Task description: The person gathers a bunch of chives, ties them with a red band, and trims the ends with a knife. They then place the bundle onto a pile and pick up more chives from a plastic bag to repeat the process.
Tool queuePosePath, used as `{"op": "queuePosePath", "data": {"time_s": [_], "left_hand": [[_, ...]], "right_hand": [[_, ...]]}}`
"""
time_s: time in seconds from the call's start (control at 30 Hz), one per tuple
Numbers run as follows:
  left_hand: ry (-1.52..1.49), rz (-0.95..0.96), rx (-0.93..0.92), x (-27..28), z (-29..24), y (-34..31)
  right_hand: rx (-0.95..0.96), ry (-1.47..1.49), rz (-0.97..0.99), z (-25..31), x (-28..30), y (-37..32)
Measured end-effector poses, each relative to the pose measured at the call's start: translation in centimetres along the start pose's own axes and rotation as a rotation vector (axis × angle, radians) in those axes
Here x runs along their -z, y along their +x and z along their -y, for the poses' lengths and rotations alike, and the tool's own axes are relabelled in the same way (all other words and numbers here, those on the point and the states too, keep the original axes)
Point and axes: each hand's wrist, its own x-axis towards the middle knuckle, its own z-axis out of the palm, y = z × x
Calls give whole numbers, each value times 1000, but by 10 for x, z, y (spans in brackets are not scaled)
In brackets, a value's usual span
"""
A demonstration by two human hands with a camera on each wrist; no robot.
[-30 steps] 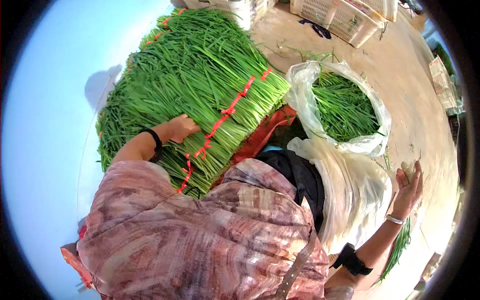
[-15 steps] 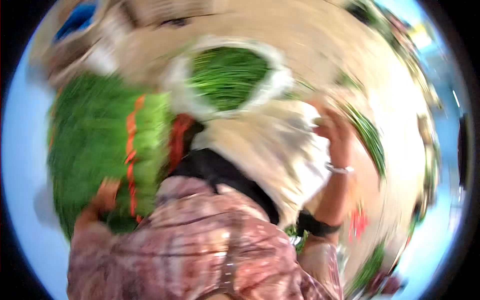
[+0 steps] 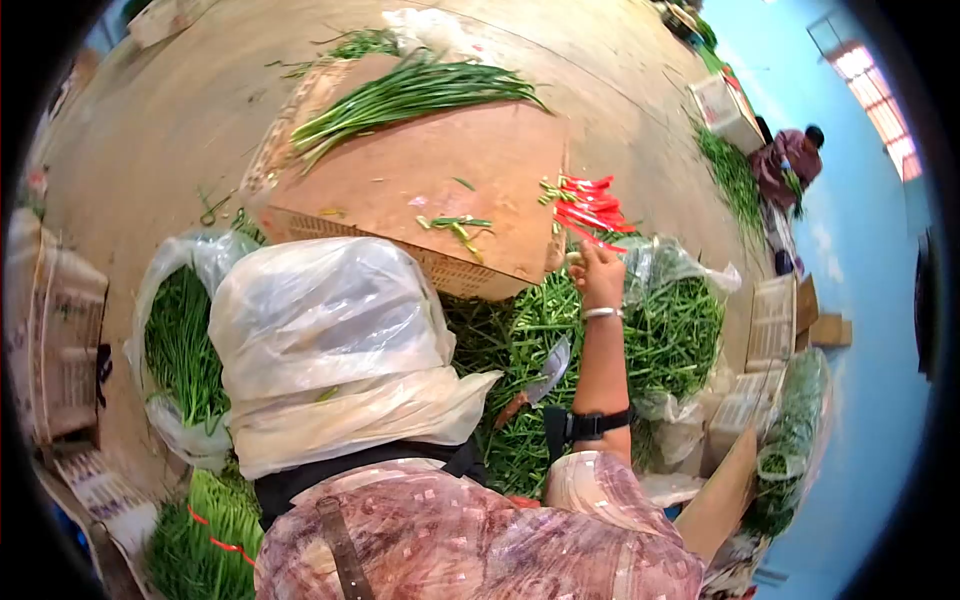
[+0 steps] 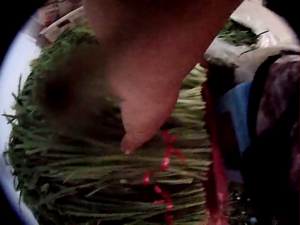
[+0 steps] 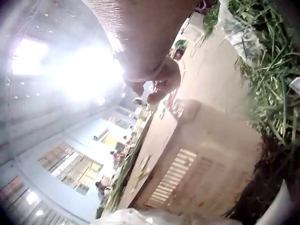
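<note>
In the head view, my right hand [image 3: 598, 275] reaches to a bunch of red tie strips [image 3: 590, 208] at the right edge of a brown board [image 3: 420, 165]. Its thumb and fingertips pinch the near end of one strip; a pale cover shows at a fingertip. My left hand [image 4: 145, 105] appears only in the left wrist view, resting on stacked green chives [image 4: 112, 171], thumb extended and other fingers hidden. A red tie [image 4: 166, 161] runs across the stalks. Part of that stack [image 3: 205, 530] shows at the head view's lower left.
Loose chives [image 3: 420, 95] and trimmings lie on the board, above a slotted crate [image 3: 390, 245]. A knife [image 3: 545, 372] rests on cut greens below. A plastic bag of chives [image 3: 180, 340] stands left, near white crates [image 3: 70, 330]. Another person [image 3: 787, 165] sits far right.
My view has swung right, from the tied chive stack to the board. The right hand has moved from beside my plastic-covered lap out to the red strips. The left hand stays at the stack.
</note>
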Motion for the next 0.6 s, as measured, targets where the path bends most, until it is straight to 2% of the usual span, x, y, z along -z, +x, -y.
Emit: {"op": "queuePosePath", "data": {"time_s": [0.1, 0.13, 0.17, 0.23, 0.27, 0.3, 0.33, 0.37, 0.4, 0.47, 0.5, 0.57, 0.6], "left_hand": [[-50, 43, -59, 37, -23, 14], [-73, 49, -87, 55, -31, 22], [-105, 56, -135, 76, -42, 35], [-163, 43, -198, 127, -68, 72], [87, 178, 102, 165, -100, 96], [108, 30, -23, 184, -109, 122], [130, -117, -150, 200, -117, 144], [229, -393, -499, 215, -137, 161], [-66, -369, -537, 239, -207, 155], [-159, -399, -777, 261, -282, 172], [-213, -412, -911, 266, -316, 180], [-140, -441, -1113, 277, -392, 174], [-155, -496, -1252, 276, -428, 172]], "right_hand": [[-247, 35, -255, -7, 20, 28], [-289, 95, -278, -12, 23, 36], [-292, 101, -282, -26, 24, 49], [-183, 192, -359, -58, 25, 74], [-178, 348, -396, -59, 21, 77], [-188, 351, -397, -57, 20, 76], [-86, 287, -432, -54, 20, 74], [18, 222, -466, -50, 19, 72], [78, 118, -493, -46, 29, 71], [163, 215, -575, -21, 57, 60], [247, 95, -660, 6, 68, 43], [406, -77, -745, 49, 100, 19], [387, -225, -777, 73, 116, 8]]}}
